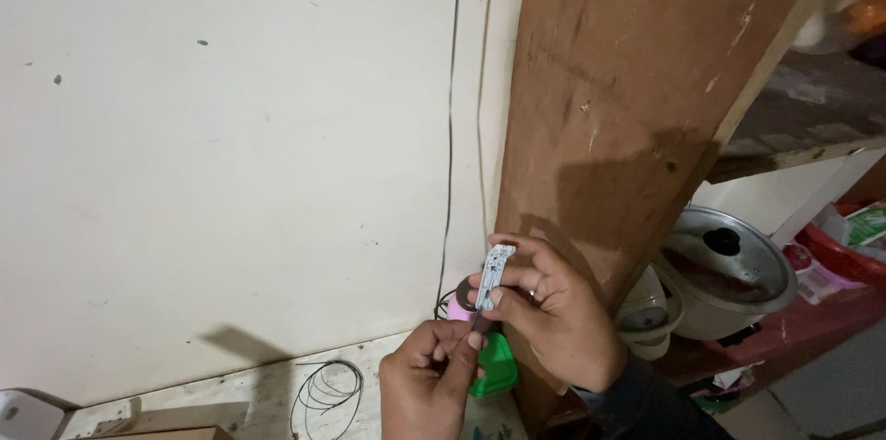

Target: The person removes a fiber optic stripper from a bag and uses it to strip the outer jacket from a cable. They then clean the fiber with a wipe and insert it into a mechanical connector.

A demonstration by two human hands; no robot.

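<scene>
My right hand point(554, 315) holds a small narrow white circuit board point(496, 272) upright between thumb and fingers, in front of the edge of a brown wooden panel point(628, 98). My left hand point(429, 385) is just below it, fingers pinched on a thin dark stick-like thing point(477, 320) that reaches the board's lower end. A pink object with a dark ring point(460, 303) shows behind the fingers, and a green object point(498, 368) lies under the hands.
A thin black wire point(450, 126) runs down the cream wall point(231, 144). Coiled wire point(325, 392) lies on the pale surface below. Shelves at right hold a metal pot with a lid point(729, 265), a white cooker point(646, 311) and a red basket point(844, 251).
</scene>
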